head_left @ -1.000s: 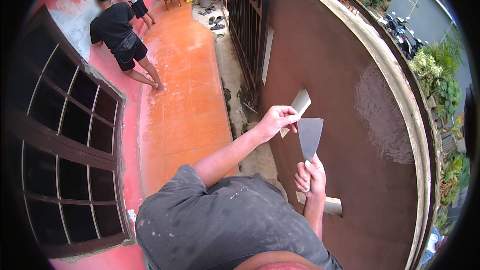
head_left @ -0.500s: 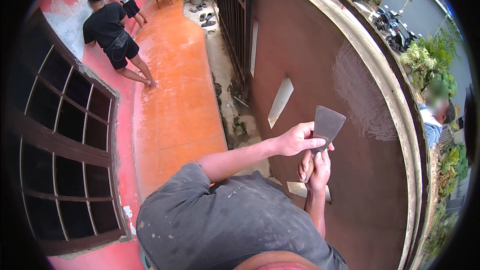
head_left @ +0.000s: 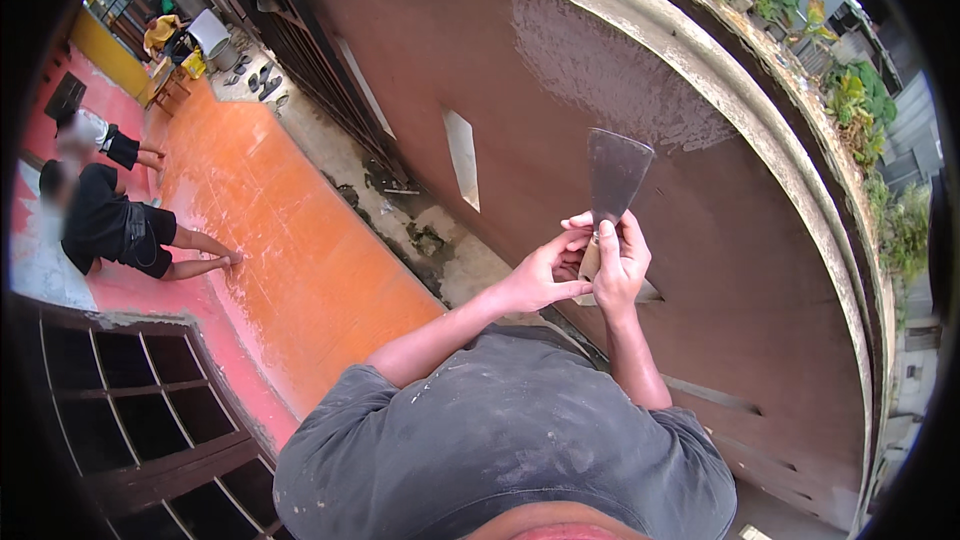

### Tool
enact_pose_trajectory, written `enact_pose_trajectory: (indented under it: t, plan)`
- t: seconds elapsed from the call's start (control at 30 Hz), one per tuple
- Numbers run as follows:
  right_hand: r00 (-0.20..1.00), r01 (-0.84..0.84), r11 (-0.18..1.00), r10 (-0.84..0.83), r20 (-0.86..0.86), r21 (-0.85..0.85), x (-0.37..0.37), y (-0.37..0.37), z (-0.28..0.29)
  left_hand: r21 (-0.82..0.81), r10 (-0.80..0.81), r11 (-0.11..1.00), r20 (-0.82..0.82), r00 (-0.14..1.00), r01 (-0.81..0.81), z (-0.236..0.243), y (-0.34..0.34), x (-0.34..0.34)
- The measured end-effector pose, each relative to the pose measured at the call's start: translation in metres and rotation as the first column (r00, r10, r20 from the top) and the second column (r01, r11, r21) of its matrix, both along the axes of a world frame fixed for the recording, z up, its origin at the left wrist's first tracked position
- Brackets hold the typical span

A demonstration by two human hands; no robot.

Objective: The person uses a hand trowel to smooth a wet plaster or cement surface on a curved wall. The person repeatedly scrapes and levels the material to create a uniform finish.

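I hold a scraper (head_left: 618, 175) upright in front of the brown wall, its wide, dark metal blade pointing up. My right hand (head_left: 622, 265) is closed on it where blade meets handle, the thumb lying along the front. From the left, my left hand (head_left: 545, 268) curls about the pale wooden handle (head_left: 590, 258), its thumb near the bottom end and its fingers partly behind. The scraper's blade stands free of both hands and apart from the wall.
The brown wall (head_left: 700, 260) has slot openings and a rough scraped patch (head_left: 610, 60). An orange tiled floor (head_left: 270, 220) lies left, beside a gutter. Two people work at the pink wall; one wears black (head_left: 115, 220). A dark-framed window (head_left: 140, 380) is lower left.
My left hand has shifted from the blade down to the handle. My right hand now grips higher, near the blade's base. The whole view has turned, bringing more of the brown wall in.
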State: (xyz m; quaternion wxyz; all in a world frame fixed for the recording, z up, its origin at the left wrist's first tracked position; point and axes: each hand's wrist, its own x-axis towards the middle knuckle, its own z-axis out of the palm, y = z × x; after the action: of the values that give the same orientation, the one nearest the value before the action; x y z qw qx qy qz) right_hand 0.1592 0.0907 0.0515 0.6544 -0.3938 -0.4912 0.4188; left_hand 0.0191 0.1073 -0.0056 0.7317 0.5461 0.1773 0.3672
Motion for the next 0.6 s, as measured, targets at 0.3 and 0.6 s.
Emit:
enact_pose_trajectory:
  t: [0.3,0.6]
  plan:
    - [0.903,0.336,0.933,-0.358,0.238,0.131,-0.034,0.001,0.003,0.156,-0.041,0.987,-0.057,0.998,0.049,0.009,0.015,-0.017]
    - [0.026,0.532,0.586,-0.732,0.681,0.611,-0.054,0.006,0.036,0.316,-0.078,0.945,-0.030,0.996,0.084,0.021,0.031,0.000]
